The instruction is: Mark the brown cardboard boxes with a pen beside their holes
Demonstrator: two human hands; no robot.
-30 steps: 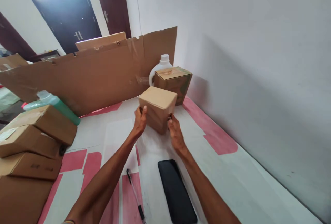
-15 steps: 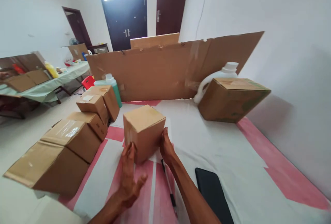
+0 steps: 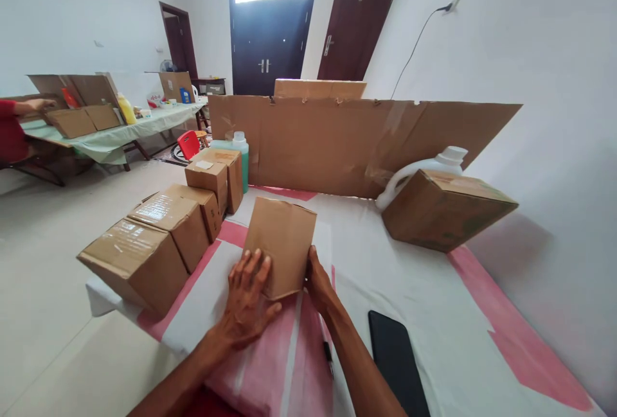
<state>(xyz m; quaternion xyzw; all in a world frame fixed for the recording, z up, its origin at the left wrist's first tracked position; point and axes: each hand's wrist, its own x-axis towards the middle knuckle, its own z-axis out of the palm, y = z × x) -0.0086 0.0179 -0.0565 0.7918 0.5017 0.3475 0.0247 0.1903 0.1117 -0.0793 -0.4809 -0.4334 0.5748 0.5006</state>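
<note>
A plain cardboard box [image 3: 284, 237] is in front of me on the cloth-covered table, one broad face turned up towards me. My left hand [image 3: 248, 292] lies on the lower left of that face, fingers stretched and a little apart. At the box's right edge, my right hand [image 3: 318, 279] grips it, some fingertips hidden behind the side. Whether the box's underside rests fully on the cloth is hidden. A pen [image 3: 328, 359] lies beside my right forearm, partly covered by it. Right of that forearm is a black phone-like slab [image 3: 398, 362].
Several cardboard boxes [image 3: 139, 253] line the table's left edge, with a green-liquid bottle [image 3: 244, 163] behind. A cardboard panel [image 3: 313, 147] stands across the back. At right, a tilted box [image 3: 448, 211] leans by a white jug [image 3: 441, 161]. A person's arm [image 3: 33, 106] shows far left.
The box has turned and tilted, so one broad face shows instead of its top and two sides. My left hand has moved onto that face. The head view has shifted left.
</note>
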